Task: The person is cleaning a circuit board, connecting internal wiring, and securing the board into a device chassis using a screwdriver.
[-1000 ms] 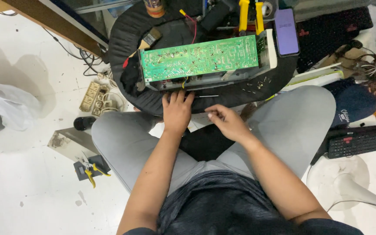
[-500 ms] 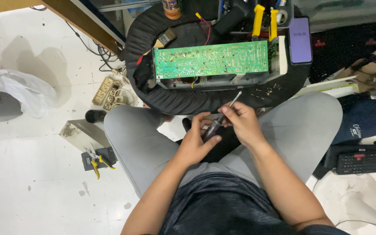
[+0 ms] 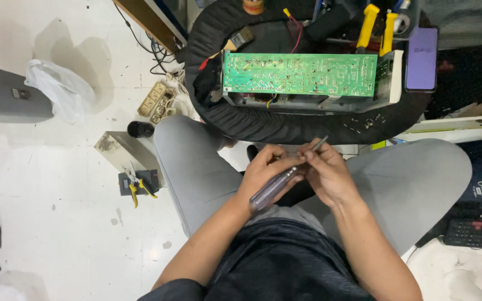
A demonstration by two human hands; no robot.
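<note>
1. One view only, the head camera, so I log everything from it. Both hands meet over my lap, between the grey-trousered knees, below the round black tray [image 3: 263, 129].
2. Left hand [image 3: 264, 174]: fingers curled shut around the clear handle of a screwdriver [image 3: 279, 185], butt end low towards the body. I judge the low grip gives leverage and keeps the tool steady.
3. Right hand [image 3: 326, 174]: fingers pinched on the upper part of the same screwdriver, where the metal shaft leaves the handle; the tip [image 3: 321, 142] pokes out above the knuckles, pointing up and right towards the tray. Whether the pinch turns or merely steadies the shaft, I cannot tell.
4. On the tray, well apart from the hands: a green circuit board [image 3: 299, 74] lying solder side up on a metal chassis, presumably flat for access. Loose small screws [image 3: 366, 121] lie on the tray's near edge, within reach.
5. Surroundings: yellow-handled pliers [image 3: 376, 25] and a purple phone [image 3: 421, 58] on the tray's far side; a white plastic bag [image 3: 62, 89] on the floor at left.
</note>
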